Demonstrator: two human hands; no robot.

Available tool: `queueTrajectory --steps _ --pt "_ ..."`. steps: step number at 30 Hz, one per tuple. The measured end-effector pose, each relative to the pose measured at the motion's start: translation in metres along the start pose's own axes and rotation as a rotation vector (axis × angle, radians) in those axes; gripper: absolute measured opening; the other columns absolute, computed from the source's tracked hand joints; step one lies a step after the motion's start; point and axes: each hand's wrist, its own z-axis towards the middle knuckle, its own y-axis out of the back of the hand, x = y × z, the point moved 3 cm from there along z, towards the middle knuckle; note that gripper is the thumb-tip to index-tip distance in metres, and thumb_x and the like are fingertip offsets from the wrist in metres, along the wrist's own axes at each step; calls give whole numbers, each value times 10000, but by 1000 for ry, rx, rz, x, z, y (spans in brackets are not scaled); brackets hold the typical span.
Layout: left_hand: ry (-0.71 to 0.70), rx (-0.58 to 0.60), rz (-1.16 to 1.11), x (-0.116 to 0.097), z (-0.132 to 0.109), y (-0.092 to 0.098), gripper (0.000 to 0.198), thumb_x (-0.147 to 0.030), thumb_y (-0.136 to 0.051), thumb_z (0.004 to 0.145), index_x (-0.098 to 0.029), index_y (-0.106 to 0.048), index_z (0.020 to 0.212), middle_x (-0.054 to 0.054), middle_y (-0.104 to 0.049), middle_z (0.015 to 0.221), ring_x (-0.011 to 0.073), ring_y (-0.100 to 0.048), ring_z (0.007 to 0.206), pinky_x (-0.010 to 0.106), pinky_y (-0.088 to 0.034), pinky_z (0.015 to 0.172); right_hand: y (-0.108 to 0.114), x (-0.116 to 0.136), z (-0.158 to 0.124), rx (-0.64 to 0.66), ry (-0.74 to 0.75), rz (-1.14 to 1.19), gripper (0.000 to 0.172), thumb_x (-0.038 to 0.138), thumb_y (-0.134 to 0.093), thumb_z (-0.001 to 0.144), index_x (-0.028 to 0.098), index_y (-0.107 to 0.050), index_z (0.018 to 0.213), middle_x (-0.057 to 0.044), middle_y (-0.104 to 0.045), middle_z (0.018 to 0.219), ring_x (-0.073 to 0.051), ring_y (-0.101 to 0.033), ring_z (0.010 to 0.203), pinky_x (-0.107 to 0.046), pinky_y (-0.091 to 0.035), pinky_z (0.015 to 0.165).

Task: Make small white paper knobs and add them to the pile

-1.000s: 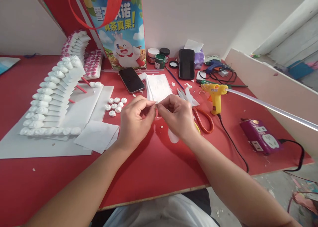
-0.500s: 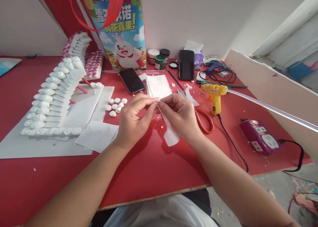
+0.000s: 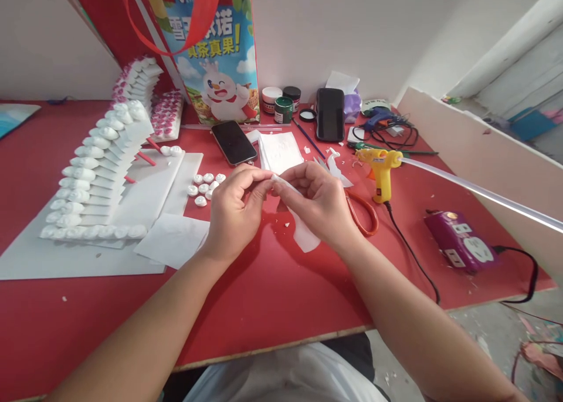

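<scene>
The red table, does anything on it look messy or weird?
A bit messy: white scraps lie scattered across the table, instead of gathered up. A round lid lies near the green jar, which looks open. I see nothing spilled.

Thin, matt and softly creased, a long white paper-like strip [image 3: 305, 236] contrasts with the smooth red tabletop [image 3: 264, 308], which carries a low sheen and a rough, wood-like front edge [image 3: 272, 350]. Small white rolled rosettes [image 3: 203, 188] look matt and paper-like, as do the flat white stacked sheets [image 3: 281, 149], while a black rectangular smartphone [image 3: 234, 142] shows a smooth, glassy face. Hard, smooth plastic appears to form the yellow pistol-shaped glue gun [image 3: 383, 179], the orange-red looped scissors handle [image 3: 375, 217] and the glossy purple box-shaped power socket [image 3: 455, 242], and a clear rod-shaped glue stick [image 3: 479, 189] gleams like polished plastic.
</scene>
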Motion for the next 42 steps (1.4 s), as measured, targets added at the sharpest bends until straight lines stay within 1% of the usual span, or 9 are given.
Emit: queueTrajectory --steps 7,9,15,19,22,28,32,37,42 --pt "118 2 -73 1 -3 -5 93 -273 -707 920 -186 -733 898 35 -744 883 158 -688 803 265 -556 724 1 6 -3 -159 123 -398 190 220 -679 826 230 -513 733 57 -523 583 -110 -479 543 -272 -358 556" --pt "145 0 -95 4 -2 -4 105 -294 -727 905 -192 -744 893 34 -751 867 165 -694 790 275 -566 722 3 7 -2 -136 97 -393 195 233 -694 820 232 -517 739 49 -545 596 -119 -511 561 -270 -379 570" --pt "313 69 -230 18 3 5 142 -337 -771 863 -206 -783 915 35 -786 856 191 -724 767 308 -608 736 14 2 8 230 -427 429 369 552 -654 918 195 -611 1001 -93 -765 860 -251 -755 762 -398 -612 704" --pt "278 101 -234 15 5 6 113 -324 -765 871 -212 -780 881 37 -781 840 197 -725 774 321 -618 743 11 5 7 409 -530 645 278 436 -614 978 167 -649 1039 -114 -779 927 -249 -768 791 -447 -640 781" --pt "281 121 -246 12 4 4 117 -318 -760 881 -202 -780 884 34 -765 787 187 -718 723 321 -620 722 9 4 6 384 -526 624 199 342 -698 936 160 -683 1017 -66 -764 869 -193 -746 720 -376 -647 745" --pt "351 74 -282 17 2 3 176 -358 -803 839 -193 -798 901 49 -789 837 189 -725 754 301 -612 713 11 1 7 259 -456 468 375 388 -903 720 173 -728 974 16 -687 688 -147 -683 582 -287 -578 591" --pt "367 42 -246 18 -1 1 180 -362 -804 836 -196 -807 906 36 -771 784 161 -690 695 271 -574 646 11 4 7 132 -346 217 314 413 -864 746 171 -686 838 -2 -688 667 -145 -639 536 -264 -478 487" --pt "165 -51 -85 2 -2 -2 88 -277 -756 879 -193 -783 886 25 -761 813 150 -680 712 270 -558 655 6 7 3 -111 -104 -167 204 304 -748 819 181 -649 689 27 -580 605 -85 -434 525 -245 -319 471" --pt "-217 -115 157 -10 -5 -2 90 -188 -673 941 -205 -760 949 47 -757 908 165 -700 818 299 -568 766 -1 9 -2 -130 -34 -54 189 325 -708 867 181 -668 752 14 -607 669 -98 -454 572 -259 -365 519"
